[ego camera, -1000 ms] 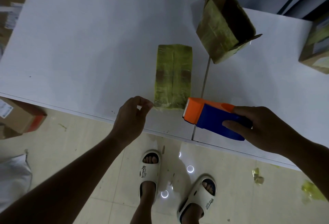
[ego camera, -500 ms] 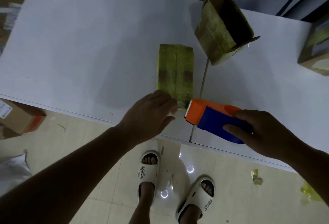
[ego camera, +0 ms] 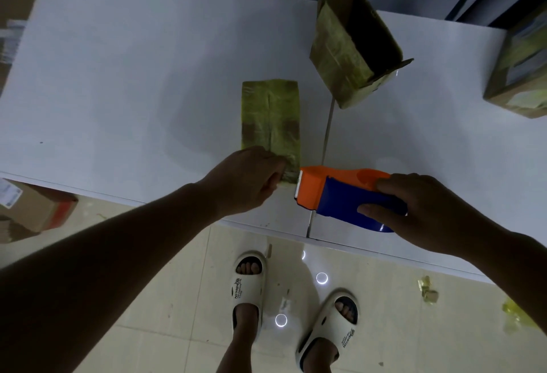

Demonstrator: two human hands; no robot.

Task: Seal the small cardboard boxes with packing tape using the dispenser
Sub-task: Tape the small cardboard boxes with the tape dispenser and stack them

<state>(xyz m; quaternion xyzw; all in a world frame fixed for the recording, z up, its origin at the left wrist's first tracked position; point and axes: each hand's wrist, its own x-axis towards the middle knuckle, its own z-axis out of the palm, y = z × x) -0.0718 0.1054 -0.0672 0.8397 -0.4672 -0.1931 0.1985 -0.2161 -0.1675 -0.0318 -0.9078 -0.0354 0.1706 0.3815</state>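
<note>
Head view shows the small taped box [ego camera: 270, 119] lying flat on the white table [ego camera: 133, 76], close to the near edge and just left of the seam between the two tabletops. Your left hand [ego camera: 247, 180] has its fingers curled over the box's near end, pinching the tape there. Just beside it to the right, your right hand [ego camera: 414, 209] grips the blue body of the orange-and-blue dispenser [ego camera: 340, 195], thumb on the side and fingers over the top, with the orange cutter end pointing at the box's near corner. Farther back sits an open cardboard box [ego camera: 352, 55], tilted with its flaps up. Another box [ego camera: 521, 67] stands at the table's right edge. Below the table edge, your white slippers [ego camera: 247, 284] stand on the tiled floor [ego camera: 177, 284].
</note>
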